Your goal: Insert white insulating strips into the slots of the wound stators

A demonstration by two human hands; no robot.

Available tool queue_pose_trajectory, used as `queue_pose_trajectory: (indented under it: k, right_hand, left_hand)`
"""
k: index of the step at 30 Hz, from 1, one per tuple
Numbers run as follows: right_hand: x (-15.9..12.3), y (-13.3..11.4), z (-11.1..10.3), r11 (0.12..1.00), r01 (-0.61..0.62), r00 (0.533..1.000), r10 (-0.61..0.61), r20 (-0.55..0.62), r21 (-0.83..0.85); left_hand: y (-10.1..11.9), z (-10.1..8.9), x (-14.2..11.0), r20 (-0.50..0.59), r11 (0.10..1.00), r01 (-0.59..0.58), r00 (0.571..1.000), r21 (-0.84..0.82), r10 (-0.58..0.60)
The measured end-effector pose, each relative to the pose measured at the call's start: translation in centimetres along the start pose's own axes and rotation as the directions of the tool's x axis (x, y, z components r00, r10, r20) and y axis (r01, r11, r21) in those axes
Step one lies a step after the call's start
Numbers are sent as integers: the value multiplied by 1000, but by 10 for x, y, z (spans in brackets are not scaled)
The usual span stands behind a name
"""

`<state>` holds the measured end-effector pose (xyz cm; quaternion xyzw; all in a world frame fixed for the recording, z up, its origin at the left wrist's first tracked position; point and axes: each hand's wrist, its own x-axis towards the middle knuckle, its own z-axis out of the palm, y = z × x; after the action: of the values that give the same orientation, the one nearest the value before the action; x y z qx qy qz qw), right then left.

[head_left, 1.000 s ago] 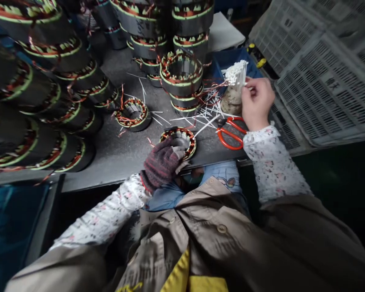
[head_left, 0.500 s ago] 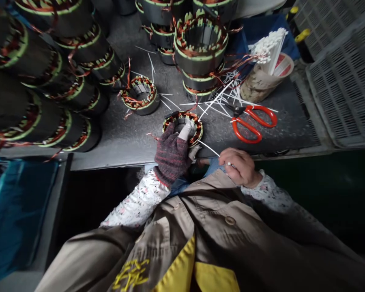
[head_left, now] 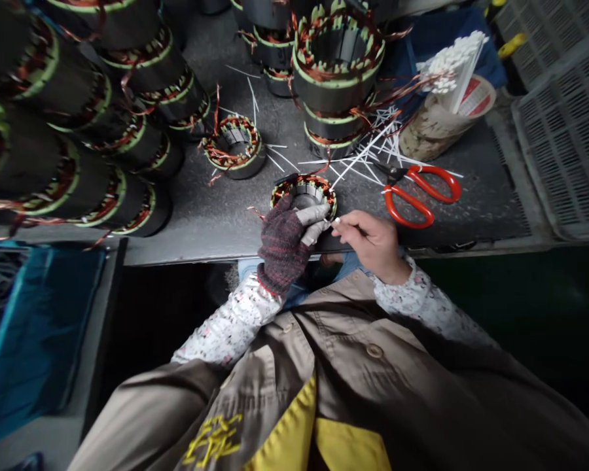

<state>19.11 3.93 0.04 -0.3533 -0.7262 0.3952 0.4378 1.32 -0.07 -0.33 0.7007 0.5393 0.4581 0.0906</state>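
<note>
Red scissors [head_left: 412, 173] make a handy landmark, so I'll place everything from those, going by the worker's left and right. They're lying on the dark bench [head_left: 201, 216], handles loosely toward the worker. Left of them, by the bench edge, is the copper-wound ring [head_left: 319, 185] getting all the attention. It's got its open end up, and one white stick runs from its rim toward the loose ones.

Left hand [head_left: 285, 239] is in a dark knitted glove with pale finger ends. It's hooked over the near side of that ring, so yeah, it's gripping it. Right hand [head_left: 375, 245] is bare, on the near-left side of the scissors, with thumb and finger pinched together on a little white tie [head_left: 336, 221] right beside the gloved fingertips. Can't tell from where I'm standing whether the tie goes through the ring.

Loose white sticks [head_left: 373, 154] are scattered just past the scissors on the left, and a grubby cup [head_left: 425, 131] stuffed with more stands right behind them. Farther left of the scissors there's a second ring [head_left: 248, 169], and beyond the scattered sticks, a stack of rings [head_left: 341, 98].
</note>
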Motion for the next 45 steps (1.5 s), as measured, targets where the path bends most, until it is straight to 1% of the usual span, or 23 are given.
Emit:
queue_pose_trajectory:
  k: [2, 5, 7, 9, 12, 15, 18, 22, 25, 27, 29, 31, 33, 35, 37, 39, 40, 41, 42, 44, 45]
  right_hand:
    - [0, -6, -3, 999, 32, 999, -32, 8, -24]
    - [2, -6, -4, 991, 97, 995, -94, 31, -93]
    - [5, -2, -3, 983, 96, 995, -91, 39, -157]
    - [8, 4, 0, 976, 67, 997, -60, 41, -206]
    - [8, 6, 0, 981, 49, 999, -44, 27, -190]
    - [3, 0, -2, 985, 118, 993, -120, -5, -128]
    - [0, -5, -3, 974, 169, 986, -168, 16, -150]
    - [5, 0, 1, 955, 114, 993, -111, 27, -275]
    - [9, 2, 4, 951, 83, 996, -85, 5, -296]
    - [10, -3, 4, 947, 84, 996, -74, 43, -312]
    - [9, -13, 1, 938, 111, 989, -73, 127, -327]
    - [8, -26, -7, 955, 146, 976, -95, 197, -260]
    - [7, -39, -17, 980, 152, 971, -125, 205, -124]
    - [7, -45, -26, 991, 129, 972, -131, 197, 23]
    - [6, -43, -29, 980, 50, 964, -97, 248, 191]
    - [1, -36, -28, 925, -89, 944, -40, 327, 370]
    - [-2, -33, -27, 888, -161, 941, 6, 339, 430]
    - [-6, -31, -26, 856, -211, 945, 56, 323, 471]
    - [-9, -31, -26, 835, -237, 954, 104, 280, 497]
    - [-11, -35, -26, 819, -230, 972, 163, 172, 526]
    - [-8, -38, -25, 815, -212, 977, 168, 131, 539]
  left_hand:
    - [0, -1, 2, -11, 999, -32, 999, 23, 32]
    - [0, -3, 3, -46, 998, -67, 997, -8, 67]
    - [0, -3, 4, -39, 997, -81, 996, -17, 80]
    - [0, -3, 3, -18, 996, -87, 996, -7, 87]
    - [-2, -3, 2, 3, 996, -91, 996, 12, 91]
    - [-4, -2, 1, -6, 993, -108, 994, 55, 109]
    - [-5, -2, 1, -1, 990, -116, 993, 75, 116]
    - [-6, -2, 0, 45, 992, -110, 993, 69, 107]
    - [-7, -4, -1, 53, 989, -127, 991, 72, 123]
    - [-8, -5, 0, 44, 982, -171, 985, 84, 168]
    - [-7, -6, 1, 48, 972, -211, 977, 104, 207]
    - [-5, -6, 2, 60, 970, -210, 977, 120, 204]
    - [-4, -5, 2, 56, 974, -186, 982, 127, 181]
    - [-4, -5, 2, 37, 978, -171, 985, 118, 168]
    - [-6, -7, 1, 28, 974, -192, 981, 121, 190]
    - [-10, -10, 0, 52, 964, -230, 973, 132, 225]
    - [-11, -11, -1, 71, 959, -249, 968, 138, 242]
    - [-12, -13, -1, 87, 953, -265, 963, 145, 255]
    - [-12, -13, -1, 98, 949, -273, 961, 155, 260]
    - [-9, -11, -2, 101, 943, -277, 960, 182, 262]
    - [-7, -9, -4, 100, 940, -278, 960, 196, 262]
